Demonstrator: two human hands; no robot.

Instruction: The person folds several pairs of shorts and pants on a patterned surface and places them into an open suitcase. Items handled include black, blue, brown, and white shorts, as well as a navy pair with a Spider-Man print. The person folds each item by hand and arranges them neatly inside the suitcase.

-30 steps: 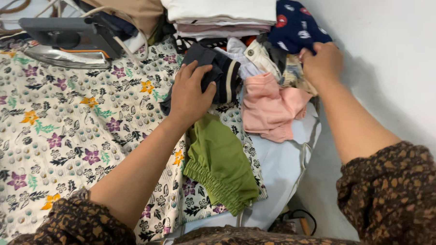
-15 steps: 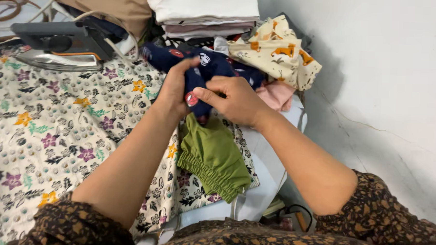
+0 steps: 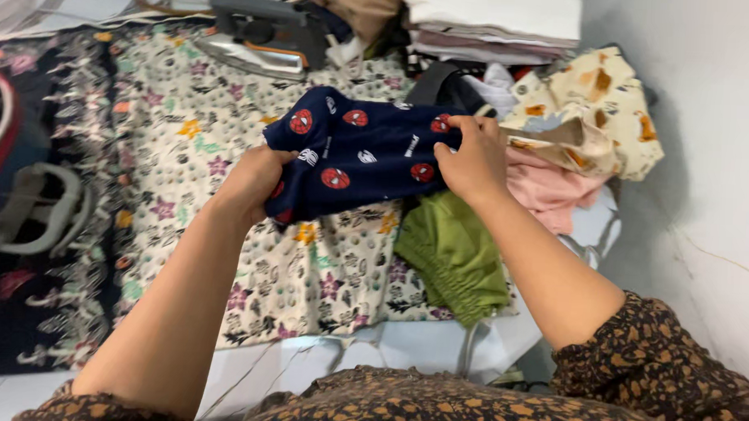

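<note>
In the middle of the frame both hands hold a dark blue garment (image 3: 360, 156) with small red and white prints. The left hand (image 3: 255, 181) grips its lower left edge, the fingers closed into the cloth. The right hand (image 3: 474, 160) pinches the right edge, thumb and fingers closed on the fabric near the upper part. The garment is stretched between the two hands and lifted a little above the flowered cloth (image 3: 186, 146) that covers the surface below.

Just under the right hand lies a green garment (image 3: 456, 255) with a gathered edge, partly over the flowered cloth and partly over a white sheet (image 3: 403, 353) at the lower middle of the frame. To the right of the right hand there is a pink garment (image 3: 549, 187), and above it a cream garment (image 3: 594, 110) with orange and brown prints, close to the white wall (image 3: 709, 123) on the right side.

At the upper middle of the frame an iron (image 3: 260, 36) rests on the flowered cloth, well apart from the hands. At the upper right a stack of folded clothes (image 3: 493, 24) stands, white on top. A black item (image 3: 445, 84) shows between this stack and the blue garment; what it is, I cannot tell. Both forearms are bare, and brown patterned sleeves (image 3: 659, 370) show at the bottom of the frame.
</note>
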